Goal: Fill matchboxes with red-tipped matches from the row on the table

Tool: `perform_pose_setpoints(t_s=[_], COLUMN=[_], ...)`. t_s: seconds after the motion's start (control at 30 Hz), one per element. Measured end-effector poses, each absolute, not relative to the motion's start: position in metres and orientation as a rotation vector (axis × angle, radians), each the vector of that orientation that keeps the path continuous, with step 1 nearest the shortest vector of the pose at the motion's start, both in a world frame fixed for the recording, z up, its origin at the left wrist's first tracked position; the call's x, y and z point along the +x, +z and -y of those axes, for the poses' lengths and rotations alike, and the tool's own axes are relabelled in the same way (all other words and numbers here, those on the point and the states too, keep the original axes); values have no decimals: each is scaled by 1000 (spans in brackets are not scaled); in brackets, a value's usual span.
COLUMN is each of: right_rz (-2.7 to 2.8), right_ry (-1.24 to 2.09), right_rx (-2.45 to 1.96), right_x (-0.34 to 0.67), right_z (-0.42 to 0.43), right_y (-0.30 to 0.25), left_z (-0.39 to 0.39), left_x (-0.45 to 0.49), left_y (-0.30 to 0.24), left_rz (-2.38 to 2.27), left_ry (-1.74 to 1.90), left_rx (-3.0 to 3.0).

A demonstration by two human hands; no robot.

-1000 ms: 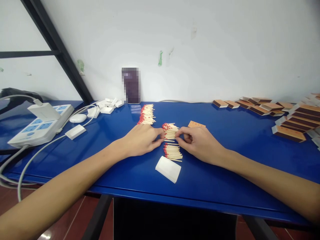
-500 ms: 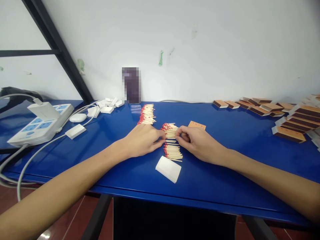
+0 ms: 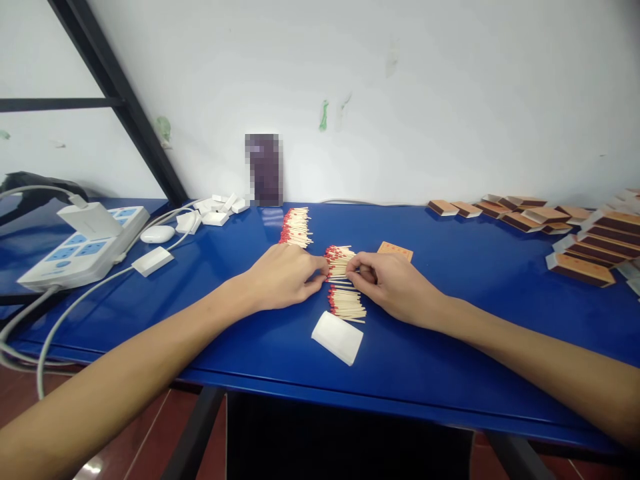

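My left hand [image 3: 285, 275] and my right hand [image 3: 387, 283] meet at a small bundle of red-tipped matches [image 3: 339, 261] on the blue table [image 3: 450, 333]. Both hands pinch the bundle, the left at its red heads, the right at its wooden ends. A second bundle of matches [image 3: 346, 305] lies just below, between my hands. A white matchbox tray [image 3: 337, 337] rests in front of it, near the table's edge. A larger pile of matches [image 3: 295, 228] lies further back. An orange matchbox sleeve [image 3: 395, 251] sits behind my right hand.
Several brown matchboxes [image 3: 580, 233] are stacked at the right. A white power strip [image 3: 80, 247] with cables, a white mouse-like object [image 3: 157, 234] and small white trays [image 3: 215, 210] lie at the left. A dark blurred object [image 3: 264, 169] leans on the wall.
My right hand has slid a little left along the matches toward my left hand. My left hand has stayed put.
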State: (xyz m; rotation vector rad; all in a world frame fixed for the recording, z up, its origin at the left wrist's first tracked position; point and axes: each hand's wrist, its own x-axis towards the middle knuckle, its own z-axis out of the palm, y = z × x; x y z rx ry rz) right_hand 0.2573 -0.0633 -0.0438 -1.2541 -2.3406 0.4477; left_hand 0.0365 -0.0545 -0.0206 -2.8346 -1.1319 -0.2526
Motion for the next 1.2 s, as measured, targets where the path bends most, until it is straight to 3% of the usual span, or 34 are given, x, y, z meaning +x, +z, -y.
perform_pose_setpoints(t_s=[1.2], right_rz=[2295], right_ry=[456], right_rx=[-1132], right_x=[261], right_z=[70], right_y=[-44], left_z=[58], left_x=[40], left_y=[-20], left_rz=[1079], left_ry=[-251], left_rx=[-2910])
